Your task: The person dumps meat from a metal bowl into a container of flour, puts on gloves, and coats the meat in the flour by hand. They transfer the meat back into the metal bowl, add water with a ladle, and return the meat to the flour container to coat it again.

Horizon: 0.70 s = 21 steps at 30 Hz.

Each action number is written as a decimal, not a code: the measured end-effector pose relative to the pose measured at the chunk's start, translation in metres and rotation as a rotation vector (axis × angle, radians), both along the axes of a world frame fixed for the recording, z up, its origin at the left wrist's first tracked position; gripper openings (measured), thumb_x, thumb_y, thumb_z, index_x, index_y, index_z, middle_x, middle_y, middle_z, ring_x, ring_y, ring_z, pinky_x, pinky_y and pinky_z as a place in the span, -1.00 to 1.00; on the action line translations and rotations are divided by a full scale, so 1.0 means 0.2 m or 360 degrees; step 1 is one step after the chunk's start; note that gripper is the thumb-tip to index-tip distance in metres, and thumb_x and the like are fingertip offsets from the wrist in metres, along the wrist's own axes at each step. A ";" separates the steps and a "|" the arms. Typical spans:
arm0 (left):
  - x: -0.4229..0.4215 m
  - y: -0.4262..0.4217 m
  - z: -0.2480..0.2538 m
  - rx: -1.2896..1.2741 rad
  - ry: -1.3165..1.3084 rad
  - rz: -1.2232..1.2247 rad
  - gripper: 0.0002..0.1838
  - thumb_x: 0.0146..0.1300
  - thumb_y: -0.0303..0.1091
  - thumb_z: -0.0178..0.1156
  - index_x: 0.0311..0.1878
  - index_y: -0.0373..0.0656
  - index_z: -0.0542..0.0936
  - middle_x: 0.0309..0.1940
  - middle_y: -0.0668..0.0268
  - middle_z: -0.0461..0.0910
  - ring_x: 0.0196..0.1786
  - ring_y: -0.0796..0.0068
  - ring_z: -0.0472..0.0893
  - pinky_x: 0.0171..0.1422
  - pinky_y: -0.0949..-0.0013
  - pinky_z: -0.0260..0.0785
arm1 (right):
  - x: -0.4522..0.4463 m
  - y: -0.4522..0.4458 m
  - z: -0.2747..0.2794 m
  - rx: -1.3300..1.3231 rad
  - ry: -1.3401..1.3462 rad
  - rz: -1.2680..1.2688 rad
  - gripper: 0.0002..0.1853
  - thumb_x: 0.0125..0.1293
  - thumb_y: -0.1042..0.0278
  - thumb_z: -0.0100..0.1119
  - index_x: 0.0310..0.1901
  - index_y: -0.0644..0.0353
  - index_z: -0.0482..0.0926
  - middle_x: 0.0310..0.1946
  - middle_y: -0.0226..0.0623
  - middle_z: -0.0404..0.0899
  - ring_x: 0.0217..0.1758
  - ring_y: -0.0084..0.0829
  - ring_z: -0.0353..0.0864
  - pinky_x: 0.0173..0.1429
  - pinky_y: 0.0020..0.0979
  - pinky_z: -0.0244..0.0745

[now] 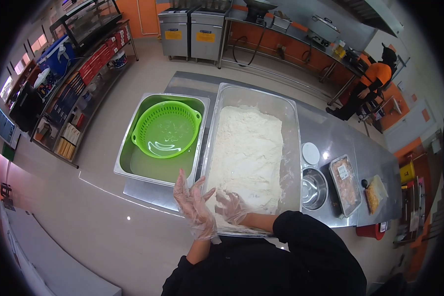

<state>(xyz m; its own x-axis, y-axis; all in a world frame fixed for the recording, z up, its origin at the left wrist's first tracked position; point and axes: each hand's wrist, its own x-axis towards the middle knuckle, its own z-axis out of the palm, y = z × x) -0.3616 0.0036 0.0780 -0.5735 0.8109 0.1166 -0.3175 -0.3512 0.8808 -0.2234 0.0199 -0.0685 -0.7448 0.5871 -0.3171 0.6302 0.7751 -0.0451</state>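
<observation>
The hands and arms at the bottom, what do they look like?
The left hand and right hand wear thin, crinkly, see-through gloves. The left sleeve and right sleeve are plain black and stop before the gloves.

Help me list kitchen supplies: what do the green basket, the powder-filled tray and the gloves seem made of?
Basket: likely smooth plastic, given its bright green and slotted wall. Tray: probably stainless steel; its grey wall has a soft metallic sheen. Gloves: thin, clear plastic film, judging by see-through wrinkles; exact type unclear.
</observation>
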 end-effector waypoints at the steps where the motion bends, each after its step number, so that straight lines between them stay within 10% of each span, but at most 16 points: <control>1: 0.00 0.00 0.00 0.0006 0.0009 -0.0004 -0.51 0.29 -0.43 -0.11 0.26 -0.26 0.04 0.33 -0.04 0.01 0.04 0.15 0.49 -0.21 0.27 0.61 | 0.04 0.02 -0.04 0.0105 0.0165 0.0168 -0.47 0.20 -0.10 -0.07 0.21 -0.20 0.29 0.30 -0.13 0.13 0.29 0.05 0.17 0.19 0.06 0.24; 8: 0.00 0.00 -0.03 0.0014 0.0201 -0.0020 -0.54 0.30 -0.46 -0.12 0.26 -0.16 0.09 0.32 -0.01 0.06 -0.01 0.22 0.52 -0.24 0.29 0.61 | 0.03 0.32 0.23 -0.0557 0.0112 -0.0659 -0.42 0.17 -0.09 -0.01 0.20 -0.06 0.31 0.02 -0.16 0.48 -0.02 -0.28 0.52 -0.10 -0.25 0.45; 9: 0.00 0.00 -0.03 0.0006 0.0180 -0.0018 -0.53 0.31 -0.45 -0.11 0.26 -0.17 0.09 0.32 0.00 0.06 -0.01 0.23 0.52 -0.23 0.29 0.61 | 0.25 0.35 -0.15 0.0079 0.0736 0.0143 -0.42 0.14 -0.03 0.05 0.16 0.08 0.35 -0.07 -0.15 0.53 -0.06 -0.23 0.53 -0.10 -0.27 0.44; 12: 0.00 0.01 -0.03 -0.0013 0.0140 -0.0030 -0.53 0.31 -0.43 -0.09 0.26 -0.18 0.08 0.32 0.01 0.06 -0.01 0.24 0.52 -0.21 0.29 0.61 | 0.18 0.40 -0.07 -0.0956 0.0471 -0.1139 -0.48 0.14 0.07 0.05 0.10 0.18 0.42 -0.16 -0.15 0.57 -0.07 -0.21 0.52 -0.04 -0.32 0.42; 15: -0.01 0.00 -0.02 0.0002 0.0148 -0.0074 -0.52 0.31 -0.42 -0.07 0.26 -0.17 0.08 0.32 0.03 0.06 0.00 0.25 0.51 -0.21 0.28 0.61 | 0.16 0.30 0.25 -0.0317 0.0551 -0.0901 -0.53 0.19 0.04 0.02 0.00 0.24 0.48 -0.21 -0.14 0.58 -0.13 -0.19 0.54 -0.04 -0.31 0.42; 21: 0.00 0.01 -0.04 0.0002 0.0071 -0.0097 -0.52 0.31 -0.41 -0.06 0.26 -0.16 0.08 0.32 0.04 0.07 0.00 0.25 0.51 -0.21 0.26 0.61 | 0.23 0.35 0.16 -0.0621 0.0513 -0.1011 -0.52 0.22 -0.11 -0.02 -0.23 0.23 0.56 -0.19 -0.11 0.58 -0.20 -0.12 0.55 -0.11 -0.20 0.42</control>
